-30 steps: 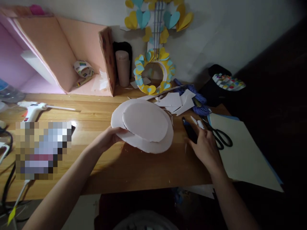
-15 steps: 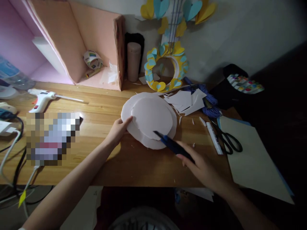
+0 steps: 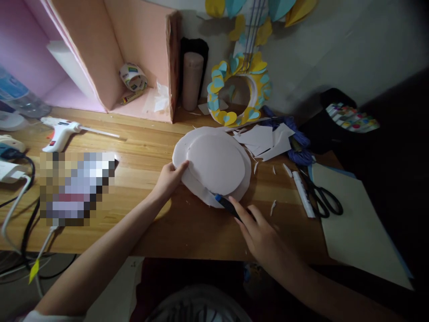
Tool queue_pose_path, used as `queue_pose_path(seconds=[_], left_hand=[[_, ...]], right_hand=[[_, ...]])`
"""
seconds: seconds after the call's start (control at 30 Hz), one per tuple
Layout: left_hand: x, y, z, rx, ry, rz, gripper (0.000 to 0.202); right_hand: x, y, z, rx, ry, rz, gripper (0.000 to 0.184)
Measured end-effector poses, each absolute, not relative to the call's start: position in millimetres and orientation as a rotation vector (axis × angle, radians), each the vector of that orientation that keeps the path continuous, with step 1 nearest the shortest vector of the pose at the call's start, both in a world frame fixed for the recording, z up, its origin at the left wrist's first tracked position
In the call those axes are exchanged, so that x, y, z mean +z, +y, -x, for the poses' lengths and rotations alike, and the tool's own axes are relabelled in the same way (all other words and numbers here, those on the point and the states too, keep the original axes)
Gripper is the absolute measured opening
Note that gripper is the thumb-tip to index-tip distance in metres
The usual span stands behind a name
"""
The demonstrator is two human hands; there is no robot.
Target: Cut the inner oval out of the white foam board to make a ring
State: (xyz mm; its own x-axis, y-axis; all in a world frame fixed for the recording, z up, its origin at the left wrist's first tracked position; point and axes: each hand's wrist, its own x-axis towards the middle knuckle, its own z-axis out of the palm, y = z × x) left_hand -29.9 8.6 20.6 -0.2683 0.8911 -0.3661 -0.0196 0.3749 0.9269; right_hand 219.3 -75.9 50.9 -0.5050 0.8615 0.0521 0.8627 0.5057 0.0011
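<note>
A white foam-board piece (image 3: 216, 163), a smaller disc over a wider rough-edged one, lies in front of me on the wooden table. My left hand (image 3: 172, 178) pinches its left rim, thumb on top and fingers underneath. In my right hand (image 3: 256, 226) is a dark blue utility knife (image 3: 228, 206), its tip at the near edge of the upper disc. The blade itself hardly shows against the white. Thin white shavings (image 3: 273, 207) lie to the right of the piece.
Scissors (image 3: 323, 199), a white marker (image 3: 303, 194) and pale sheets (image 3: 362, 228) lie right. White offcuts (image 3: 264, 141) and blue yarn (image 3: 298, 154) are behind. Leftward are a glue gun (image 3: 62, 132), a blurred-out phone (image 3: 77, 188) and cables. A paper-heart ring (image 3: 214, 103) leans at the wall.
My right hand has brought the knife down to the near edge of the upper disc from just above it. My left hand keeps its hold. The view has shifted slightly.
</note>
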Motion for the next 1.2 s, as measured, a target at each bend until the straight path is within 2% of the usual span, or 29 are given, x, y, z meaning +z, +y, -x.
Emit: queue_pose_path(seconds=[0.17, 0.73, 0.97, 1.2], left_hand=[[21, 9, 30, 1.055, 1.642, -0.851, 0.034], [18, 8, 29, 1.048, 1.657, -0.907, 0.040], [19, 9, 32, 1.069, 1.522, -0.750, 0.039], [27, 8, 30, 1.098, 1.399, -0.658, 0.042]], right_hand=[[55, -80, -210, -0.311, -2.824, 1.562, 0.055], [71, -89, -220, -0.535, -2.900, 1.595, 0.057], [70, -84, -254, -0.315, -2.757, 1.452, 0.047], [50, -72, -308, 0.073, -2.178, 1.716, 0.043]])
